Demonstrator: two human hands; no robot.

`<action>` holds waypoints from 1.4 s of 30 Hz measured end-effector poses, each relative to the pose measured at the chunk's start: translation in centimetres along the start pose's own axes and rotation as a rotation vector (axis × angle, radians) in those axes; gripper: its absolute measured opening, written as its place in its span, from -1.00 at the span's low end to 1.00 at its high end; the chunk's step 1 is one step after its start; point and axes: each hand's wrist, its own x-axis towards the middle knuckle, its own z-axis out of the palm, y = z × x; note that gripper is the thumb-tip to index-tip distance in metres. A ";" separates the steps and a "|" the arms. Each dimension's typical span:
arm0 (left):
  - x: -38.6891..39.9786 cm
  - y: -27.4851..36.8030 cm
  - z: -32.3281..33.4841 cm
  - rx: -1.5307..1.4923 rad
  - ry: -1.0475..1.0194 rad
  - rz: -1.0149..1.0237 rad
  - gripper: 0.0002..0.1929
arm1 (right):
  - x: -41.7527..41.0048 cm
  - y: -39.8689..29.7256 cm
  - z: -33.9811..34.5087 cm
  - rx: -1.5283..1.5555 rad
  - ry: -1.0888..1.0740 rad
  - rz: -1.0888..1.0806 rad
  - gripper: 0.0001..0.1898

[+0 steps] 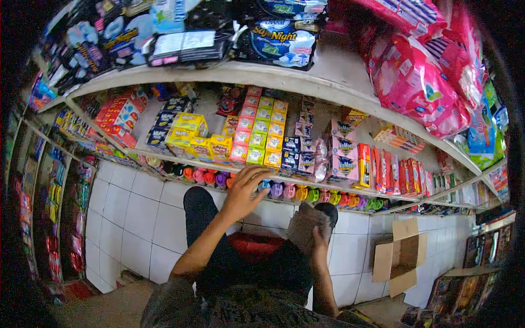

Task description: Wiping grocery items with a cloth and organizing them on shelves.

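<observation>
My left hand [246, 192] has its fingers spread at the front edge of a white shelf [213, 165], holding nothing. Just behind it stand stacks of small pink boxes [242, 137], green boxes [257, 141] and yellow boxes [274, 143]. A folded grey-brown cloth or piece of card [302, 227], blurred, is in my right hand [322, 242], above my right knee. Yellow insect-repellent boxes [186, 141] stand left of the stacks. Pink boxes of mosquito product [343, 149] stand to the right.
Packs of sanitary pads [283, 41] and large pink packs [422, 90] lie on the upper shelf. Colourful round items [289, 191] line the level below my left hand. An open cardboard box [383, 262] stands on the white tiled floor [135, 213] at right. More stocked shelves rise at left.
</observation>
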 end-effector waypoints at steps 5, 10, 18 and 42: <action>2.6 -1.4 2.2 -0.076 -0.033 0.033 -0.63 | 2.2 4.7 3.8 -1.596 -0.913 0.071 -0.67; 5.9 0.2 1.7 -0.079 -0.068 0.157 -0.68 | 4.3 18.6 0.7 -1.226 -1.263 -0.340 -0.56; 3.8 -0.4 -2.7 -0.071 -0.113 0.075 -0.66 | 2.2 16.6 7.6 -1.065 -1.490 -0.521 -0.49; 2.8 -2.0 -0.7 0.259 0.028 0.255 -0.54 | -1.6 17.9 4.2 -1.496 -1.374 -0.352 -0.39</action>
